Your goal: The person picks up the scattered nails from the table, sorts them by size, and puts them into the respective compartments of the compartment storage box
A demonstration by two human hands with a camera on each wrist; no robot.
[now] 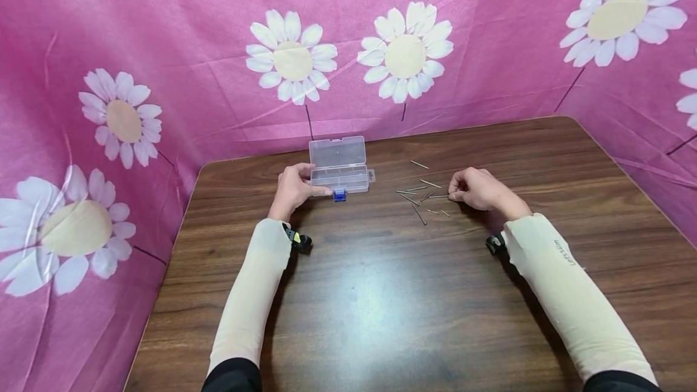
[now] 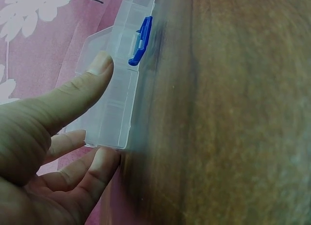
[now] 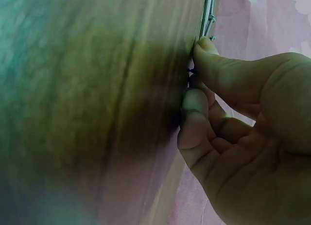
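Observation:
A clear plastic box [image 1: 340, 179] with compartments stands at the table's far side, its lid [image 1: 337, 152] raised and its blue latch [image 1: 340, 195] hanging in front. My left hand [image 1: 294, 186] holds the box's left end, thumb along the front and fingers at the side and back. To the right of the box, several thin metal nails [image 1: 421, 216] lie loosely scattered. At their right edge my right hand [image 1: 475, 189] pinches one nail [image 1: 438, 196] between thumb and fingertips, low over the table. In the right wrist view the fingers mostly hide it.
The brown wooden table [image 1: 381, 295] ends at the back against a pink cloth [image 1: 348, 117] printed with white flowers. A small hanging tab [image 1: 371, 175] sticks out from the box's right end.

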